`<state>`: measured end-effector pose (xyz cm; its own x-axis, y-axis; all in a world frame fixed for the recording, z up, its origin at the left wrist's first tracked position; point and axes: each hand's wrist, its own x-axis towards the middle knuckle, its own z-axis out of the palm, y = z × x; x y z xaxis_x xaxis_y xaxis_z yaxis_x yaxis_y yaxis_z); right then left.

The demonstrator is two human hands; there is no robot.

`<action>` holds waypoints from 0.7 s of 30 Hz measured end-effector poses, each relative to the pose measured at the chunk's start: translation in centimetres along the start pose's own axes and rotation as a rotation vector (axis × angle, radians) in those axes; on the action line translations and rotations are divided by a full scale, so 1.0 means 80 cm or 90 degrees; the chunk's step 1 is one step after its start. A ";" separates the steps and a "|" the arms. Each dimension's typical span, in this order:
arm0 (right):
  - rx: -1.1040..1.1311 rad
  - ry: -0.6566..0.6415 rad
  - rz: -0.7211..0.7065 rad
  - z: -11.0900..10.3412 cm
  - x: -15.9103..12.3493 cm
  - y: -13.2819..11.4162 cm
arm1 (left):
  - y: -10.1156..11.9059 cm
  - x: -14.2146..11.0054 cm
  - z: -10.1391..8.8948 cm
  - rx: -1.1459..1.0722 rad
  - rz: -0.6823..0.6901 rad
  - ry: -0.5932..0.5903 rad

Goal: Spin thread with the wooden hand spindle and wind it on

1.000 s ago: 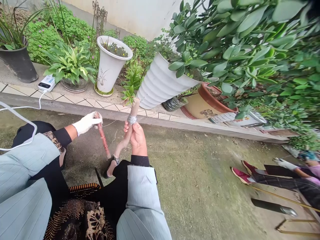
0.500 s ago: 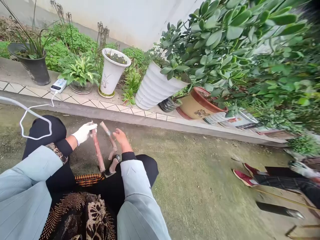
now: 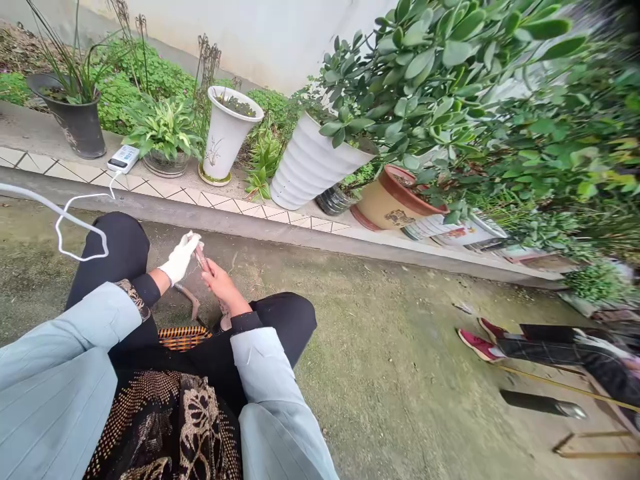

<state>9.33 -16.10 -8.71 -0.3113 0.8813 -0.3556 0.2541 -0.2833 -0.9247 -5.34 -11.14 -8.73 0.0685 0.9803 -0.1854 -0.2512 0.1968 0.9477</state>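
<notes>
One reddish-brown stick (image 3: 201, 257) is held low between the seated person's knees, just above the concrete ground (image 3: 400, 373); only a short upper stretch of it shows between the two hands, and a second curved brown piece (image 3: 189, 298) lies below them, though whether it is joined to the first cannot be told. The left hand (image 3: 181, 257), in a white glove, has its fingers closed on the top of the stick; the bare right hand (image 3: 219, 283) meets it from the other side, fingers curled about the stick, so that the two hands touch. Two pale grey-blue sleeves (image 3: 60, 373) and a dark patterned garment (image 3: 170, 427) fill the lower foreground. A white cable (image 3: 75, 223) loops past the left knee up to one white device (image 3: 123, 159) resting on the tiled kerb (image 3: 165, 193). On and behind that kerb stand five plant pots: one black pot (image 3: 75, 123), one glass bowl with striped leaves (image 3: 163, 143), one tall white vase (image 3: 226, 133), one ribbed white pot (image 3: 310, 163) leaning outward, and one terracotta pot (image 3: 393, 203). A large glossy-leaved shrub (image 3: 450, 73) overhangs the right half. At far right another person's legs end in two red shoes (image 3: 475, 337), well apart from the hands, with a dark cylinder (image 3: 540, 404) lying beside them.
</notes>
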 end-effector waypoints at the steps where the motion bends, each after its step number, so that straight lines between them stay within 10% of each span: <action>1: 0.061 -0.023 -0.013 -0.004 -0.002 -0.006 | 0.002 -0.001 0.001 -0.043 0.012 -0.025; 7: 0.303 -0.058 -0.042 -0.029 -0.016 -0.041 | 0.011 -0.018 -0.004 0.025 -0.040 -0.278; 21: 0.122 0.054 -0.034 -0.055 -0.012 -0.030 | 0.018 -0.046 -0.032 0.491 0.086 -0.370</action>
<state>13.07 -14.61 -5.52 -0.2400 0.9232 -0.3001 0.0582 -0.2949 -0.9538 -8.40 -14.45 -7.31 0.6029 0.7913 -0.1017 0.3948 -0.1852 0.8999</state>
